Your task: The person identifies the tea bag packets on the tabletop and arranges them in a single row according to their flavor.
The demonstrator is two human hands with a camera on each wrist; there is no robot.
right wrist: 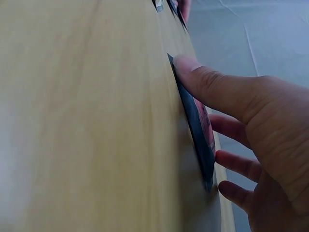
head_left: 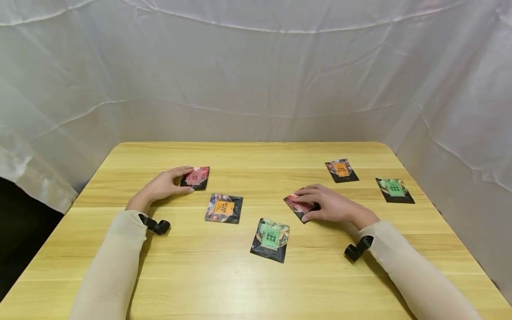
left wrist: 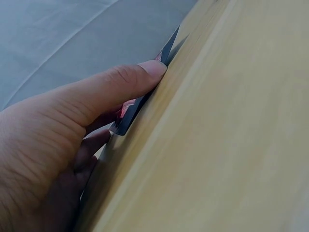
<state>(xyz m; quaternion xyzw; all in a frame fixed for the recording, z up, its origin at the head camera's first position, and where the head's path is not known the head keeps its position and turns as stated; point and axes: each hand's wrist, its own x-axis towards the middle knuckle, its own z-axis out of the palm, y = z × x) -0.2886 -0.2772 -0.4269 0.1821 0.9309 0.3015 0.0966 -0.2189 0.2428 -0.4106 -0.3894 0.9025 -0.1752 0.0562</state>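
On the left side of the table, my left hand (head_left: pixel 162 187) grips a black sachet with a red label (head_left: pixel 198 178) by its edges, thumb at the near side and fingers at the far side. One end of that sachet (left wrist: pixel 126 118) looks slightly off the wood in the left wrist view. Right of the middle, my right hand (head_left: pixel 330 205) pinches a second red-labelled sachet (head_left: pixel 298 206), which lies slanted and is partly covered by the fingers. Its dark underside (right wrist: pixel 190 116) shows tilted in the right wrist view, with the thumb on one edge.
Between the hands lie an orange-labelled sachet (head_left: pixel 223 208) and, closer to me, a green-labelled one (head_left: pixel 270 240). Beyond my right hand are another orange sachet (head_left: pixel 342 170) and another green one (head_left: pixel 395 190). White curtain (head_left: pixel 256 80) surrounds the wooden table (head_left: pixel 192 275).
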